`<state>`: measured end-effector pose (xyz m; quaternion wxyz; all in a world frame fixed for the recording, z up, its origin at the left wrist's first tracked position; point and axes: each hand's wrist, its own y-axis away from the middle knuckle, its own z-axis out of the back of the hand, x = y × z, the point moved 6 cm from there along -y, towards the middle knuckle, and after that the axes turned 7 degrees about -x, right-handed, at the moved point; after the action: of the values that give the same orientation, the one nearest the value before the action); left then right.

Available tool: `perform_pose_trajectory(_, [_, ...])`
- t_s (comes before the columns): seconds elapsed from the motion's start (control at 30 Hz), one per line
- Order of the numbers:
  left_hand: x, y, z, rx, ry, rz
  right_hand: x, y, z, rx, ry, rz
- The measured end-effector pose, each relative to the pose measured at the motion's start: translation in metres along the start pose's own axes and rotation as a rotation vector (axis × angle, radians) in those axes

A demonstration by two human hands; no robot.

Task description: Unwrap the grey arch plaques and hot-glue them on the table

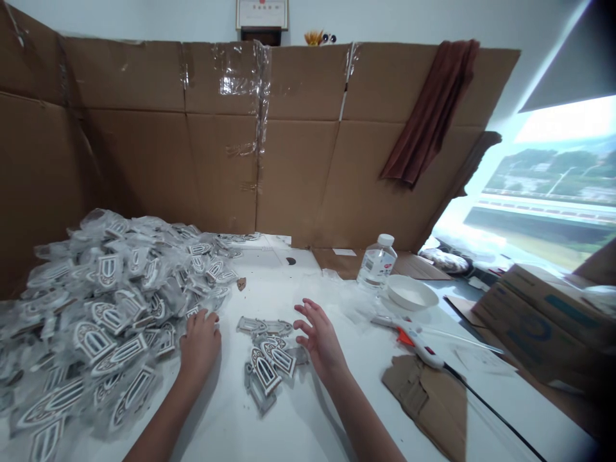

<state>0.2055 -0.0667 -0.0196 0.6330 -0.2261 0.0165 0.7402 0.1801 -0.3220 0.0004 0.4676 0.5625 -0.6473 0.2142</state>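
My left hand (201,340) rests at the right edge of a large pile of clear-bagged pieces (129,295). Its fingers are bent and slightly apart, tips by the nearest bags, and nothing shows in its grasp. Over the white table, my right hand (320,340) is open, fingers curved and spread, with nothing in it. Between the hands lies a small heap of loose arched window-shaped ornaments. Two white ones with brown scrollwork (264,369) lie on top, and grey ones (260,326) lie behind and partly beneath them.
A glue gun (423,346) with an orange part and a black cord lies at right beside torn cardboard (433,404). Behind it stand a clear bottle (376,263) and a white bowl (412,293). Tall cardboard walls (216,173) enclose the back; a brown cloth (433,115) hangs over them.
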Motion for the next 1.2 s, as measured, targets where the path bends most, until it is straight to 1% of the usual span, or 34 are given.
perform_pose_trajectory(0.1, [0.001,-0.006,0.007,-0.044,0.103,-0.044,-0.002,-0.001,0.0,0.006,0.032,0.006])
perform_pose_trajectory(0.2, [-0.001,-0.006,0.012,-0.089,0.171,-0.036,-0.005,-0.002,-0.003,0.043,0.073,0.003])
perform_pose_trajectory(0.33, [-0.004,-0.002,0.011,-0.092,0.114,-0.029,-0.009,-0.001,-0.006,0.099,0.104,-0.012])
perform_pose_trajectory(0.57, [-0.002,-0.003,0.01,-0.11,0.021,-0.064,-0.01,0.001,-0.009,0.121,0.136,-0.018])
perform_pose_trajectory(0.7, [0.002,-0.004,0.012,-0.083,-0.017,-0.036,-0.011,0.001,-0.009,0.132,0.155,-0.018])
perform_pose_trajectory(0.77, [0.002,-0.004,0.015,-0.077,0.0,-0.027,-0.012,0.0,-0.009,0.137,0.162,-0.018])
perform_pose_trajectory(0.83, [0.001,-0.005,0.017,-0.067,0.102,-0.015,-0.012,0.0,-0.01,0.148,0.178,-0.015])
perform_pose_trajectory(0.87, [0.0,-0.005,0.017,-0.048,0.2,-0.005,-0.013,0.0,-0.011,0.161,0.194,-0.015])
perform_pose_trajectory(0.97, [-0.01,-0.005,0.009,0.061,0.622,0.022,-0.016,0.004,-0.017,0.242,0.291,0.002])
perform_pose_trajectory(1.07, [-0.029,0.002,0.001,0.205,0.993,0.002,-0.018,0.014,-0.028,0.383,0.422,0.08])
perform_pose_trajectory(1.13, [-0.043,0.009,-0.002,0.288,1.129,-0.039,-0.019,0.023,-0.036,0.466,0.514,0.161])
perform_pose_trajectory(1.2, [-0.055,0.018,-0.003,0.36,1.192,-0.078,-0.019,0.028,-0.04,0.493,0.613,0.241])
